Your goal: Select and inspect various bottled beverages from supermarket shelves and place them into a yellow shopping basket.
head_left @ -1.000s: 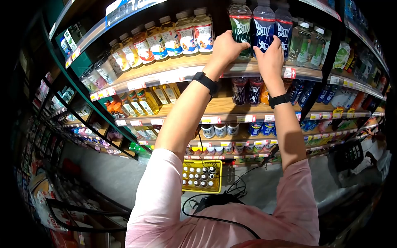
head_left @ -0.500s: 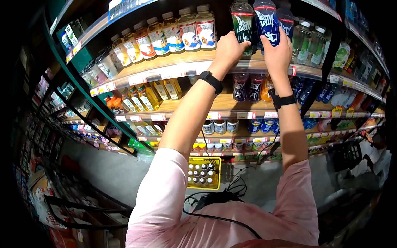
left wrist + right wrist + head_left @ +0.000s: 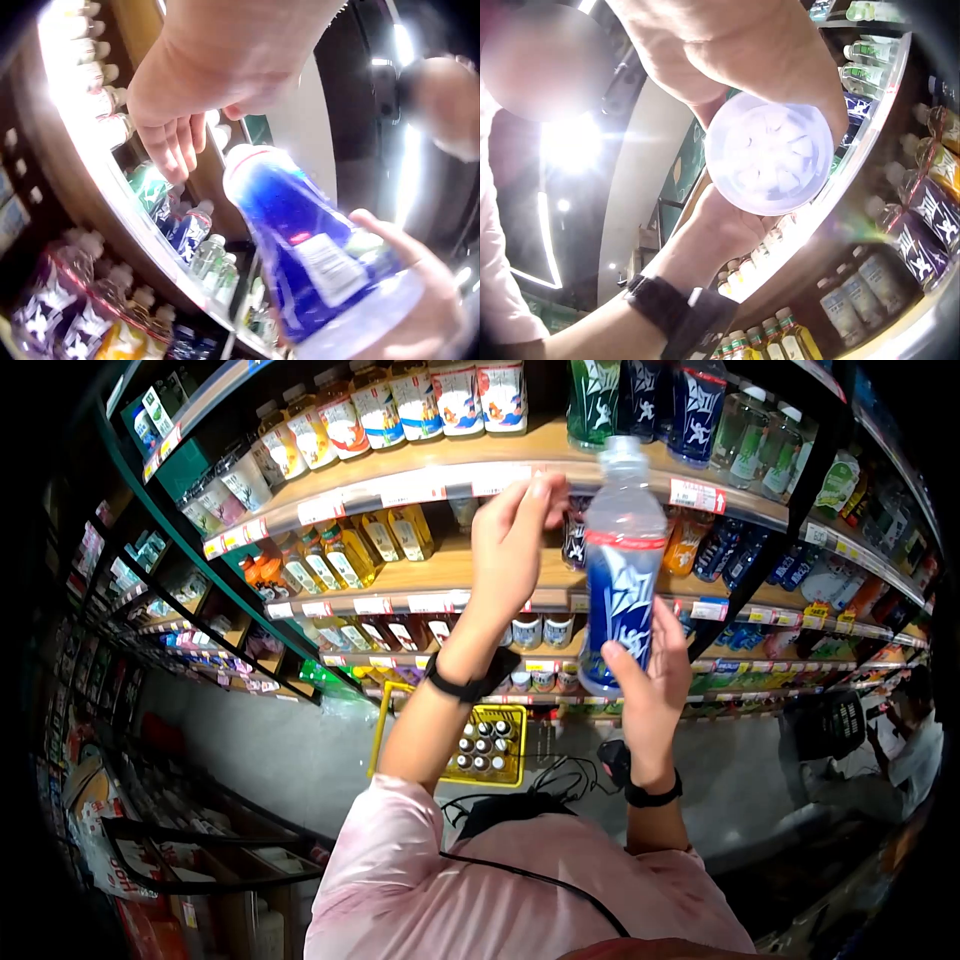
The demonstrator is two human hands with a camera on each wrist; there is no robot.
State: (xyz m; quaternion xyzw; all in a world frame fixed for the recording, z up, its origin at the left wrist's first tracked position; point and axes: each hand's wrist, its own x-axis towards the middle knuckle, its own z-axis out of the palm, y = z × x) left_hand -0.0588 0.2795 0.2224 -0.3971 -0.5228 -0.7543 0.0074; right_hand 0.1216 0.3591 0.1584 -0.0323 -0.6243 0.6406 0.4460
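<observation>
My right hand [image 3: 655, 685] grips a blue drink bottle [image 3: 622, 590] low on its body, off the shelf and in front of it. The bottle stands nearly upright, with a clear top, a red band and white graphics. The right wrist view looks onto the bottle's round base [image 3: 769, 154]. Left of the bottle's upper part, my left hand [image 3: 510, 550] is raised and holds nothing. Its fingers [image 3: 176, 146] hang loosely bent in the left wrist view. Behind, a green bottle [image 3: 593, 405] and blue bottles [image 3: 695, 415] stand on the upper shelf.
Tea bottles [image 3: 455, 400] line the upper shelf [image 3: 430, 460] at the left, clear bottles [image 3: 752, 445] the right. On the floor below stands a yellow basket [image 3: 521, 745] with several capped bottles, its handle raised. A black cable [image 3: 540, 872] crosses my shirt. Another person [image 3: 915, 740] is at far right.
My right hand has drawn the blue bottle off the upper shelf, down and toward me. My left hand has come away from the green bottle, which stays on the shelf.
</observation>
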